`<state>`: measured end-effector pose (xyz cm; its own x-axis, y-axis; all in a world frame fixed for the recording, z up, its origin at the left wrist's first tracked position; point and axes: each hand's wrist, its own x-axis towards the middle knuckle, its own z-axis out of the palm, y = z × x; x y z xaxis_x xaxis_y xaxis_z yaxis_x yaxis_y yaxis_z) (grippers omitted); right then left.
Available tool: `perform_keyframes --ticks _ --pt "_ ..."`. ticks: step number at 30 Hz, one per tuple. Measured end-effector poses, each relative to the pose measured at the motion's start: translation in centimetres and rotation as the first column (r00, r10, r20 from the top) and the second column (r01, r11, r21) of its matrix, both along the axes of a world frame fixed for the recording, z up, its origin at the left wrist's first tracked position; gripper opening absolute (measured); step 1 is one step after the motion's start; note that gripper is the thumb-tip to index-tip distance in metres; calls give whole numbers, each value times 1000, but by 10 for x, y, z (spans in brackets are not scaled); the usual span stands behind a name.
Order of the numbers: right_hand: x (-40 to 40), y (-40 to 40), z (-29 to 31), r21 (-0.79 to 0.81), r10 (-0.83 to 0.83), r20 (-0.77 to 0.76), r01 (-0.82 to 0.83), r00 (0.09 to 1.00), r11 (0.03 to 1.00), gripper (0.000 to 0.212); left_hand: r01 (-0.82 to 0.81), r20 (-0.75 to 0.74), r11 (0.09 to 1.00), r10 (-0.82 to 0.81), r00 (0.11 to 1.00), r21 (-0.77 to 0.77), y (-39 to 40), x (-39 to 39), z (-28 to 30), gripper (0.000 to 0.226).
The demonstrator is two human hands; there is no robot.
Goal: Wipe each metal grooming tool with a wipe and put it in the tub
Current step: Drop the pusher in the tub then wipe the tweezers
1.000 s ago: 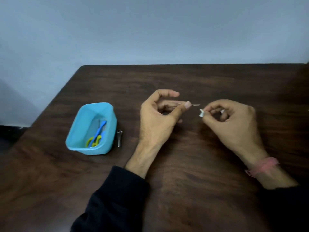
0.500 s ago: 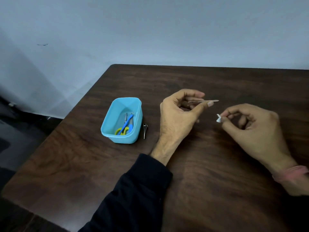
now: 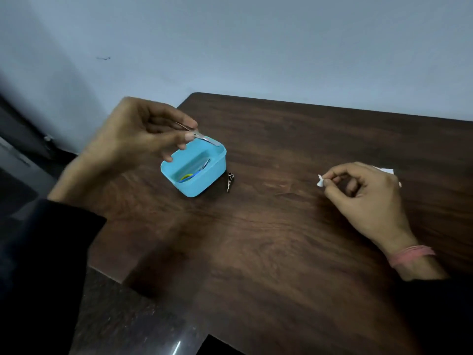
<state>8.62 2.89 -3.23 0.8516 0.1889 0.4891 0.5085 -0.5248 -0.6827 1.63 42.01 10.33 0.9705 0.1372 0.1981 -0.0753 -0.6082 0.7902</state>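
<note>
Left hand [image 3: 133, 135] pinches a thin silver metal tweezer-like tool [image 3: 202, 136] between thumb and fingertips, holding it tilted with its tip over the far rim of the light blue rectangular plastic tub [image 3: 204, 185]. Right hand [image 3: 363, 190] pinches a small white wipe [image 3: 320, 181] at thumb and forefinger, resting well apart from the tub on the dark brown wooden table [image 3: 281, 239]. Judgement: the tool looks light, stiff and smooth, so likely slippery, and it should be gripped mid-shank, not at the fine tip; it can probably just be let go over the opening. The wipe is soft and floppy, and a corner pinch is fine. Count: one tool in hand, one small metal nail clipper [image 3: 230, 181] lying on the table just beside the tub, apparently not yet wiped. Inside the tub sit small scissors with blue and yellow handles [image 3: 190, 176]; any other contents are too blurred to count. One tub, one wipe in hand, plus a white scrap [image 3: 386, 171] behind the right hand, unclear what. A pink band [image 3: 412, 254] is on the right wrist.
</note>
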Motion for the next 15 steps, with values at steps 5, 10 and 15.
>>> perform_keyframes --ticks 5,10,15 --pt "-4 6 -3 66 44 -60 -40 997 997 24 115 -312 877 41 949 466 38 35 18 16" --pt "-9 10 -4 21 78 -58 -77 995 997 25 298 -453 734 15 892 611 30 66 8 18" --pt "-6 8 -4 22 54 -60 -52 997 998 24 321 -544 778 32 839 541 21 74 1 17"
